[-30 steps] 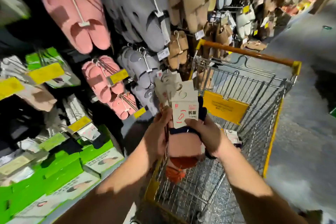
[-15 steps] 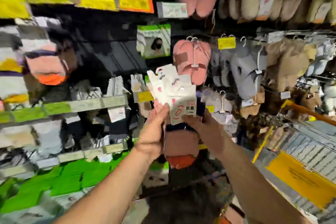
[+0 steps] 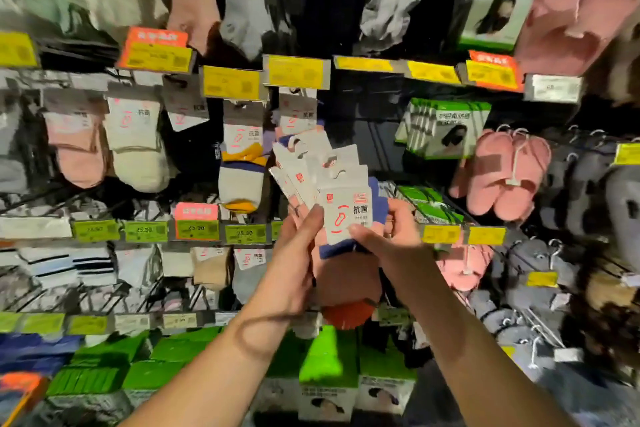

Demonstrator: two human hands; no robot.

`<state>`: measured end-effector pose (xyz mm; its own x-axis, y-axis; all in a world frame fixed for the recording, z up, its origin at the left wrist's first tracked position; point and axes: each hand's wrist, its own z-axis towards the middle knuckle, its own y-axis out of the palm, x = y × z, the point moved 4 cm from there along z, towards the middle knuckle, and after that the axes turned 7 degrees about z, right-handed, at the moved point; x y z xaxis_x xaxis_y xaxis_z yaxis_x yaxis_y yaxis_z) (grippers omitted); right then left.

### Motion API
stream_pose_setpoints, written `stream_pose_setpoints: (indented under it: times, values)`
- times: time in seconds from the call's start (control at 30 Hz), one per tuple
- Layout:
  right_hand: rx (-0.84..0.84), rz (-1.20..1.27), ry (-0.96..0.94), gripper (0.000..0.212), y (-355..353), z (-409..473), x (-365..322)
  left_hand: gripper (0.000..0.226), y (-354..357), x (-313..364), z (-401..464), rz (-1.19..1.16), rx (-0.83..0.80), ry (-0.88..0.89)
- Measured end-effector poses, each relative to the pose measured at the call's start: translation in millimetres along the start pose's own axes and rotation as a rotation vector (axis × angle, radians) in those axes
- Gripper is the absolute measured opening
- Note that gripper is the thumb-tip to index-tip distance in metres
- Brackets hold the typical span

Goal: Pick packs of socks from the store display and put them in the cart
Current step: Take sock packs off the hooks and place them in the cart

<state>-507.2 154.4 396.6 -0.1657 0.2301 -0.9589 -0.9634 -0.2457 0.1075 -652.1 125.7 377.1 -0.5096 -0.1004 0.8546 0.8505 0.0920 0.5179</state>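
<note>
A fanned bundle of sock packs (image 3: 332, 194) is held in front of the store display by both hands. The left hand (image 3: 299, 253) is wrapped around the bundle's left side, thumb laid against the front card. The right hand (image 3: 388, 239) grips the right side, thumb pressed on the front card's lower edge. White header cards are spread upward to the left; pink socks with an orange toe (image 3: 346, 314) hang below the hands. Behind the bundle, hanging sock packs (image 3: 242, 163) are seen on pegs, with yellow price tags (image 3: 296, 73) along the rails. Pink slippers (image 3: 502, 177) hang to the right. Green boxes (image 3: 327, 360) are stacked beneath. The cart is out of view.
</note>
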Motion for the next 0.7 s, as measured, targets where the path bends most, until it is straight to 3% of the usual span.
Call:
stream_pose_setpoints:
  times: [0.2,0.43,0.7]
  values:
    - [-0.08,0.124,0.048,0.031,42,17,5,0.067,-38,27,8,0.075,0.055,0.026]
    - [-0.17,0.203,0.087,0.042,58,25,7,0.073,-46,39,15,0.103,0.112,0.043]
    - [-0.182,0.347,0.099,0.039,49,36,-6,0.037,-33,53,28,0.084,0.143,0.079]
